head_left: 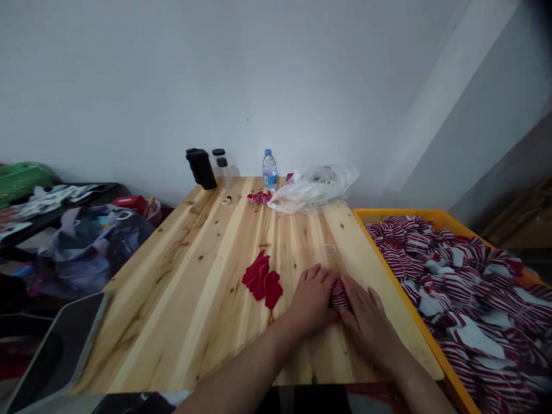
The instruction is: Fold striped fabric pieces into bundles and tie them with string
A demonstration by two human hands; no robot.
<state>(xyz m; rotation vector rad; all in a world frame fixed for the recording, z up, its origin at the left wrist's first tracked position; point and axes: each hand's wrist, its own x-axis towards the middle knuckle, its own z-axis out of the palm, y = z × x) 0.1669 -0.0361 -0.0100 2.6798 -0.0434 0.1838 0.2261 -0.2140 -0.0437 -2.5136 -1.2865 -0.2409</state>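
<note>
Head view: a striped red-and-white cloth piece (340,295) is on the wooden worktop (181,299), gripped from either side by the left hand (313,296) and the right hand (367,315). Red cutouts (260,276) lie near, to the left; a yellow crate (401,214) of striped cloth pieces (457,287) stands at right.

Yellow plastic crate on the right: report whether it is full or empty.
Full, it appears: maroon-and-white striped cloth pieces are heaped across the yellow plastic crate, hiding its bottom.
</note>
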